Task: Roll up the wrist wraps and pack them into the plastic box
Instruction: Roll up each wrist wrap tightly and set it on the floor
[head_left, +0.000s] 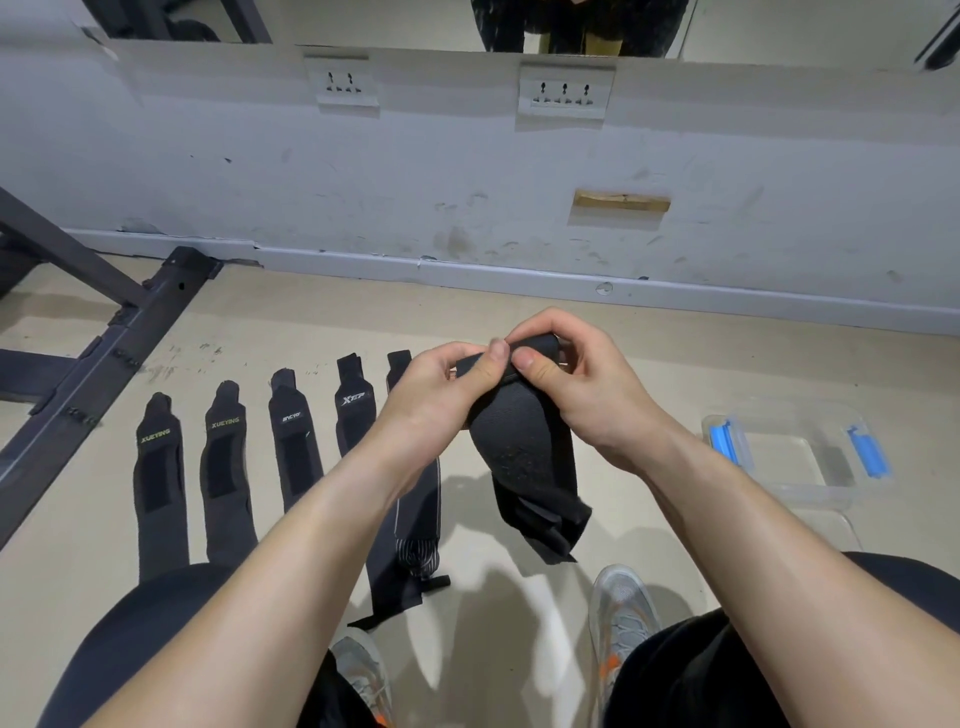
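The coil being started at the top of the black wrist wrap (519, 431) is judged to be at risk of loosening. If both thumbs are being eased at the same instant, the elastic may be allowed to unwind. A slack or skewed first turn would probably be giving a fat, coned roll that sits badly in the plastic box (789, 457). The hanging tail, being left bunched above the knees, may also be getting twisted into the roll.

The wrap is being held in the air in front of the person. It is hanging between the row of flat wrist wraps (226, 457) lying on the floor to the left and the clear, blue-clipped box standing open to the right, well apart from the hands.

Its upper end is being pinched by the left hand (441, 384), with the thumb pressed on the near face and the fingers curled behind. It is also being gripped by the right hand (576, 384), whose fingers are being curled over the rolled edge with the thumb set against it. The thumbs are being kept almost touching.
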